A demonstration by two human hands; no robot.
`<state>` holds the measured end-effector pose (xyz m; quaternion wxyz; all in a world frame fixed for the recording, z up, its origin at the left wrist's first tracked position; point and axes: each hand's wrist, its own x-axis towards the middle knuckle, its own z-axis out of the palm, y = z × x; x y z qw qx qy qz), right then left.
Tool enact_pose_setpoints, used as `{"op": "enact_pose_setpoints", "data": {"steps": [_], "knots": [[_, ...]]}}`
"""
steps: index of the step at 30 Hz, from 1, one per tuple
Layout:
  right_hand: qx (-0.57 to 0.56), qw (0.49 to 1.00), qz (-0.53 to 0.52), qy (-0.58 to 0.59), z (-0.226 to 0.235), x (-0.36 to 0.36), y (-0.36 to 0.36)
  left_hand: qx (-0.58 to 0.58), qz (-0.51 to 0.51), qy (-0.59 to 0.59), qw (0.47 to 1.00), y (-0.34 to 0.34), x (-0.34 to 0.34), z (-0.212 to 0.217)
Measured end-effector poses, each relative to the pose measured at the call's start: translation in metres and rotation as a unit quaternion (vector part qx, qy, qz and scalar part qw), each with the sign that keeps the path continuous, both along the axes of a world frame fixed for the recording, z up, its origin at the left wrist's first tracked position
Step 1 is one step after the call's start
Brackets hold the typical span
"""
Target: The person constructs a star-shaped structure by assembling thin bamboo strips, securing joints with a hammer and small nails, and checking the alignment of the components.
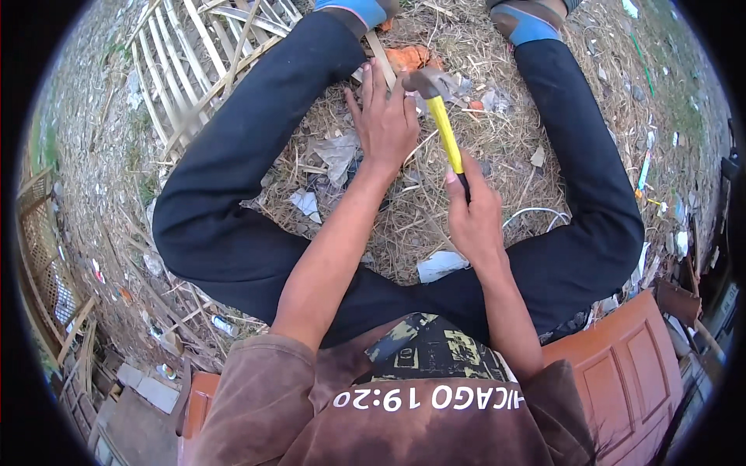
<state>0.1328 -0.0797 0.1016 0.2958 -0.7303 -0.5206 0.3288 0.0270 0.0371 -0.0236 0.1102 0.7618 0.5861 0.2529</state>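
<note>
My right hand (474, 221) is wrapped round the dark lower grip of a claw hammer (441, 124) with a yellow handle. The hammer's metal head is just right of the fingertips of my left hand (385, 120). That hand lies palm down with its fingers stretched out and somewhat apart. Beside its fingertips a flat wooden strip (381, 60) slants up and away; what lies under the palm is hidden. An orange crumpled piece (408, 58) sits on the ground just beyond the hammer head.
My dark-trousered legs (241, 132) are spread on either side of the work spot. A lattice of pale slats (175, 66) lies at the far left. Dry straw and plastic scraps (338, 155) cover the ground between my legs. An orange-brown panelled piece (622, 380) is behind me at right.
</note>
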Motion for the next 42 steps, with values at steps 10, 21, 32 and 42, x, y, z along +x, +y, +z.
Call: {"op": "enact_pose_setpoints", "data": {"steps": [10,21,32,42], "knots": [[-0.05,0.958,-0.172,0.223,0.01,0.029,0.0,-0.064,-0.025,-0.227,0.972,0.013,-0.014,0.02],[-0.109,0.992,-0.014,0.054,0.014,0.026,0.007,-0.027,-0.068,-0.079,0.994,0.053,-0.035,0.01],[-0.101,0.984,-0.072,0.125,0.026,0.037,0.021,-0.281,-0.127,-0.029,0.951,0.075,-0.045,0.014],[-0.134,0.973,-0.09,0.163,-0.007,0.032,-0.004,-0.278,-0.143,-0.073,0.947,0.075,-0.045,0.01]]}}
